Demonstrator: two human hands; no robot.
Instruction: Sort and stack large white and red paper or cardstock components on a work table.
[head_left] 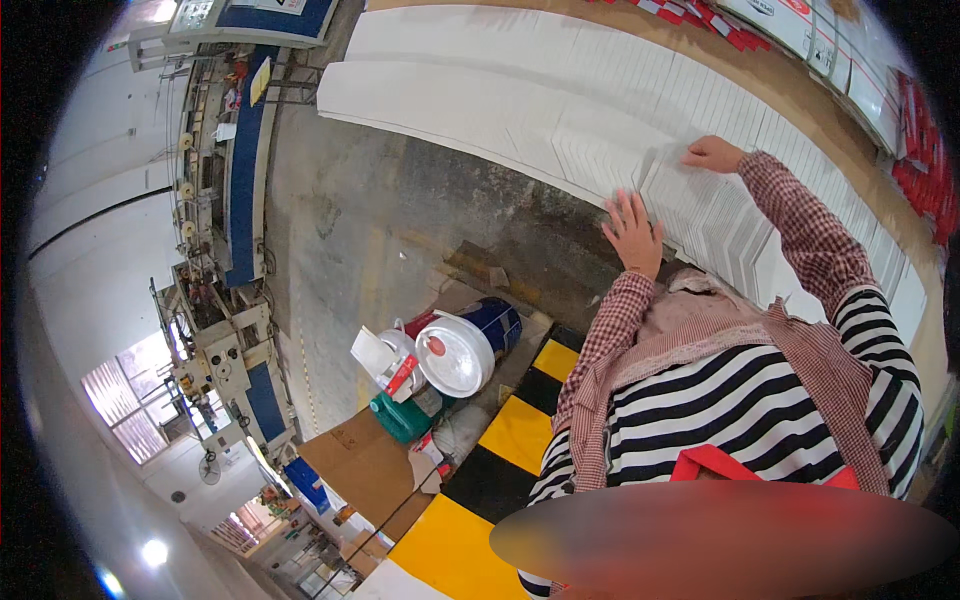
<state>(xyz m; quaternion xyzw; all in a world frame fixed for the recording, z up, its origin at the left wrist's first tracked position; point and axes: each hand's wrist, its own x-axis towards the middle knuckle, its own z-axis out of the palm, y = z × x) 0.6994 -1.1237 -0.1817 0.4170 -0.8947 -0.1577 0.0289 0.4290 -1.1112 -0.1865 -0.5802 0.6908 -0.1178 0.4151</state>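
The left hand (633,232) is lying flat with fingers spread apart, pressing on the near edge of a long row of white flat sheets (560,110) right of the frame's centre. The right hand (712,154) is resting a little above and to the right, fingers loosely curled together on top of the same row, clamped on nothing that can be made out. The two hands appear to be bracketing a short section of the row, so the step in hand looks like parting or squaring off a batch; lifting it would call for closing both hands in against that section's ends.

The row is lying on the wooden bench (800,95), its long axis running from the upper left of the frame down to the right edge, the sheets standing on edge and overlapping. Red-printed cartons (915,150) are sitting beyond it at upper right.
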